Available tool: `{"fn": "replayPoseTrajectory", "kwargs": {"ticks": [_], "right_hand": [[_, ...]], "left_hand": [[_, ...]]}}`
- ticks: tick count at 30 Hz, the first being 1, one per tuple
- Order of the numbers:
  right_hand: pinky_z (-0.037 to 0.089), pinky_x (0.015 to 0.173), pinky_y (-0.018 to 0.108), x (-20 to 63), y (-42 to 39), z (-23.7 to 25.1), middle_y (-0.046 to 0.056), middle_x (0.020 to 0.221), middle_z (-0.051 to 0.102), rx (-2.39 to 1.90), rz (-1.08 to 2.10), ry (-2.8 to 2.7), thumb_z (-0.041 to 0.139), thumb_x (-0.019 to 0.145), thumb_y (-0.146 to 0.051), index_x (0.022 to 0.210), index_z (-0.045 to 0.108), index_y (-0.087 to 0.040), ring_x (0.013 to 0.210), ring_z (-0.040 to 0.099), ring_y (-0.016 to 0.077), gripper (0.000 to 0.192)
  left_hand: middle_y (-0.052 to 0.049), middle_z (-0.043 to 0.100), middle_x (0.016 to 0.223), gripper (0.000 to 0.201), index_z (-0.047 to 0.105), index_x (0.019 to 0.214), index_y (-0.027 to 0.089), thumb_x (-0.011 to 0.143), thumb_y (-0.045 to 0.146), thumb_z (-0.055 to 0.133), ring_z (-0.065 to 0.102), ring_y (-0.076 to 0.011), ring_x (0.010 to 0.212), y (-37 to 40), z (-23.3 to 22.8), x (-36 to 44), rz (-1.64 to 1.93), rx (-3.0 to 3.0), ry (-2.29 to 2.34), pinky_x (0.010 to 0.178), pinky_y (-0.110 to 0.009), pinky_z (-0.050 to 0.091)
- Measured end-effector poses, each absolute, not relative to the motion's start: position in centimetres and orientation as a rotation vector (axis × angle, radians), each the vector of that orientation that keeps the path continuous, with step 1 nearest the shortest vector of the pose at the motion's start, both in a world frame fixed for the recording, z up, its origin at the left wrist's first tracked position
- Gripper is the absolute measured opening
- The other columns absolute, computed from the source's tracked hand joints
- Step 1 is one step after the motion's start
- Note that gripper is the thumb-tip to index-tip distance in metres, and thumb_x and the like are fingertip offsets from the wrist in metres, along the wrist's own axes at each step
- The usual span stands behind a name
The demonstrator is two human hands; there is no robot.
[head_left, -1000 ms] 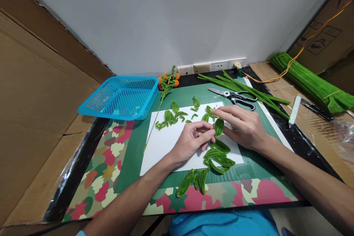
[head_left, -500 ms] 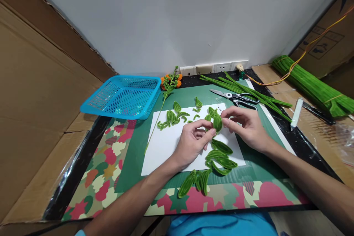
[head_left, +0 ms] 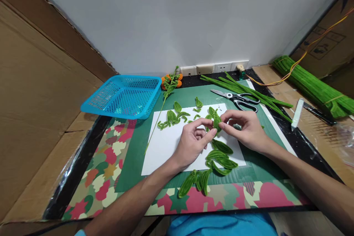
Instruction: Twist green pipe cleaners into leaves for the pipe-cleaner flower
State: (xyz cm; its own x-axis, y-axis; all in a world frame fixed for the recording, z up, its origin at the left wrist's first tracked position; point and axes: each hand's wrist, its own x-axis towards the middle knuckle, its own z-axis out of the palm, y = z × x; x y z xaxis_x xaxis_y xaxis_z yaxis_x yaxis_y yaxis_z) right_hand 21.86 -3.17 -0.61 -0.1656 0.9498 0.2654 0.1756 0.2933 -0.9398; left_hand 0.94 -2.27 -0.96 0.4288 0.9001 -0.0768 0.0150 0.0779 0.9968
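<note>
My left hand (head_left: 193,142) and my right hand (head_left: 245,129) meet over a white paper sheet (head_left: 166,143), both pinching one green pipe-cleaner leaf (head_left: 217,121) held just above the sheet. Several finished leaves (head_left: 219,156) lie on the paper just below my hands, and more (head_left: 195,182) rest on the green mat's near edge. Smaller leaves and bent pieces (head_left: 173,116) lie on the far part of the sheet.
A blue mesh basket (head_left: 124,96) sits at the back left. A stem with orange flowers (head_left: 169,83) lies beside it. Scissors (head_left: 239,99) and straight green pipe cleaners (head_left: 249,92) lie behind my right hand. A thick pipe-cleaner bundle (head_left: 312,84) and a white stick (head_left: 297,112) are at the right.
My right hand lifted off the paper and closed its fingertips on the leaf that my left hand holds. The leaf rose slightly and tilted between both hands.
</note>
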Motion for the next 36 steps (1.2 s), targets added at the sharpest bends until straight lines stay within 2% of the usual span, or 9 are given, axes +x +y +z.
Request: {"fn": "replayPoseTrajectory", "kwargs": {"ticks": [8, 16, 22, 26, 32, 36], "right_hand": [[0.044, 0.056, 0.024, 22.1, -3.3, -0.3, 0.0, 0.077, 0.068, -1.074, 1.106, -1.631, 0.074, 0.093, -0.03, 0.087, 0.071, -0.019, 0.063, 0.058, 0.0123, 0.013], [0.046, 0.063, 0.025, 21.7, -3.3, -0.6, 0.001, 0.085, 0.068, -1.052, 1.236, -1.562, 0.078, 0.092, -0.039, 0.091, 0.071, -0.018, 0.075, 0.06, 0.0149, 0.022], [0.042, 0.059, 0.025, 21.5, -3.4, -0.9, 0.0, 0.079, 0.066, -1.044, 1.273, -1.555, 0.074, 0.095, -0.043, 0.09, 0.071, -0.018, 0.069, 0.056, 0.0132, 0.025], [0.038, 0.056, 0.025, 21.5, -3.4, -1.1, -0.001, 0.076, 0.062, -1.043, 1.284, -1.574, 0.073, 0.096, -0.043, 0.089, 0.069, -0.018, 0.064, 0.05, 0.0121, 0.025], [0.041, 0.06, 0.026, 21.5, -3.3, -1.3, 0.001, 0.081, 0.065, -1.012, 1.36, -1.563, 0.073, 0.095, -0.04, 0.092, 0.07, -0.017, 0.068, 0.054, 0.0138, 0.023], [0.039, 0.057, 0.024, 21.3, -3.5, -1.2, -0.001, 0.074, 0.061, -1.017, 1.35, -1.632, 0.072, 0.094, -0.033, 0.089, 0.069, -0.017, 0.063, 0.05, 0.0113, 0.018]], "left_hand": [[0.007, 0.056, 0.061, 0.029, 0.065, 0.101, 0.018, 0.094, 0.043, 0.076, 0.048, -0.0046, 0.042, -2.1, -0.6, 1.0, 0.825, 1.302, 0.863, 0.039, -0.013, 0.039], [0.007, 0.054, 0.06, 0.027, 0.065, 0.1, 0.018, 0.092, 0.041, 0.079, 0.05, -0.006, 0.044, -2.0, -1.0, 0.9, 0.844, 1.344, 0.873, 0.039, -0.013, 0.04], [0.008, 0.052, 0.057, 0.027, 0.063, 0.1, 0.019, 0.096, 0.044, 0.074, 0.047, -0.0058, 0.043, -2.0, -0.8, 0.9, 0.84, 1.344, 0.885, 0.04, -0.014, 0.037], [0.008, 0.052, 0.053, 0.026, 0.061, 0.101, 0.02, 0.098, 0.044, 0.071, 0.043, -0.0059, 0.041, -2.1, -0.7, 0.9, 0.809, 1.322, 0.875, 0.041, -0.014, 0.034], [0.008, 0.053, 0.052, 0.026, 0.061, 0.098, 0.02, 0.097, 0.045, 0.071, 0.044, -0.0068, 0.043, -2.2, -0.7, 0.9, 0.782, 1.327, 0.878, 0.043, -0.015, 0.035], [0.008, 0.053, 0.054, 0.024, 0.059, 0.097, 0.02, 0.098, 0.043, 0.069, 0.046, -0.0069, 0.045, -2.2, -0.7, 0.9, 0.791, 1.337, 0.882, 0.045, -0.015, 0.036]]}}
